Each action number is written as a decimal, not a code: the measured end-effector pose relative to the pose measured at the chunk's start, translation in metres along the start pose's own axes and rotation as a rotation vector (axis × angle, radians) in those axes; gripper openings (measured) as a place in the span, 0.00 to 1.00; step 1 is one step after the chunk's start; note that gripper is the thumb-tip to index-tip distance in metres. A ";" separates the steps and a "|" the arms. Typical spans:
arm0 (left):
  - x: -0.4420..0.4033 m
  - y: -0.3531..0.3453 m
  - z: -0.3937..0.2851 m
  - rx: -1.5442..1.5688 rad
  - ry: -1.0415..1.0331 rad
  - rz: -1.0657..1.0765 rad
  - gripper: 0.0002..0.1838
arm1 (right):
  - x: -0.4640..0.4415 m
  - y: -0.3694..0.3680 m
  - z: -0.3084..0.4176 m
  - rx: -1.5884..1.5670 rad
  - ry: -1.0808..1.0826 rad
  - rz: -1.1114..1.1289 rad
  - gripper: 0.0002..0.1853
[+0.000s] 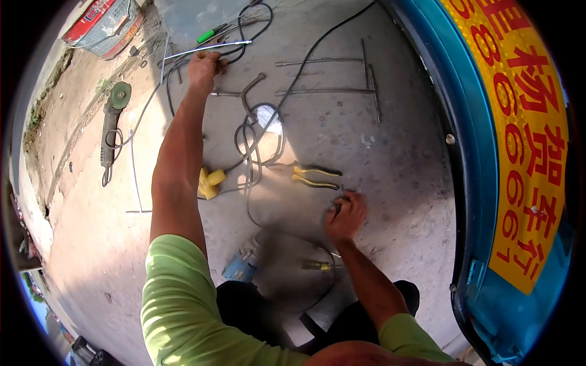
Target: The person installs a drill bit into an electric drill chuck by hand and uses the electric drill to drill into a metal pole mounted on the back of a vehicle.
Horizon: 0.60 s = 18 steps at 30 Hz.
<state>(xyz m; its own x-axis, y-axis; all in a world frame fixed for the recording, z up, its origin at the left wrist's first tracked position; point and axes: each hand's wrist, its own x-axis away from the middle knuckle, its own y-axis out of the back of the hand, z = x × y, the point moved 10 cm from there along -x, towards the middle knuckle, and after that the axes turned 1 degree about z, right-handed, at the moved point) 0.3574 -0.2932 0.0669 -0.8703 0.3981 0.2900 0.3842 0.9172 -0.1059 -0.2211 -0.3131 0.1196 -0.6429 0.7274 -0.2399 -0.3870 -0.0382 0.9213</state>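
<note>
My left hand (206,68) is stretched out at the upper left, its fingers closed at the shiny rod of a T-handle wrench (235,44). Just beyond it lies a tool with a green handle (206,36), and black cable loops around there. Nearer to me, my right hand (347,215) is curled and slightly blurred. A small dark thing shows at its fingers, too unclear to name. Yellow-handled pliers (316,175) lie on the ground just above that hand. Below it is a screwdriver (316,265) with a yellowish handle, partly blurred.
An angle grinder (116,116) and another T-handle wrench (134,165) lie at left. Two more T-handle wrenches (323,91) lie ahead. A yellow plug (210,183) sits among cables. A bucket (107,30) stands at upper left; a blue vehicle panel (476,122) borders the right.
</note>
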 end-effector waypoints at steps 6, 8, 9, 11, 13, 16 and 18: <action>-0.064 -0.021 -0.013 -1.018 -0.246 -0.073 0.25 | 0.004 -0.007 -0.008 -0.024 -0.020 0.029 0.16; -0.085 -0.035 -0.011 -1.282 -0.335 -0.049 0.25 | 0.003 -0.007 -0.008 -0.037 -0.027 0.033 0.12; -0.097 -0.040 -0.004 -1.360 -0.329 0.000 0.25 | 0.004 -0.007 -0.008 -0.045 -0.033 0.037 0.11; -0.122 -0.044 0.008 -1.520 -0.319 0.093 0.23 | 0.001 -0.004 -0.006 -0.055 -0.036 0.038 0.11; -0.124 -0.049 0.006 -1.588 -0.320 0.182 0.20 | 0.000 -0.005 -0.006 -0.064 -0.051 0.039 0.12; -0.099 -0.055 -0.017 -1.554 -0.166 0.045 0.18 | 0.001 -0.008 -0.011 -0.052 -0.071 0.037 0.14; -0.077 -0.063 -0.028 -1.589 -0.191 -0.010 0.18 | 0.004 -0.011 -0.013 -0.036 -0.067 0.046 0.14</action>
<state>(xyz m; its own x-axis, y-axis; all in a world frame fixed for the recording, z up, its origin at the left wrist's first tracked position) 0.4093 -0.3822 0.0781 -0.8517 0.5008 0.1539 0.1880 0.0180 0.9820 -0.2284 -0.3185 0.1047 -0.6153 0.7684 -0.1758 -0.3828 -0.0963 0.9188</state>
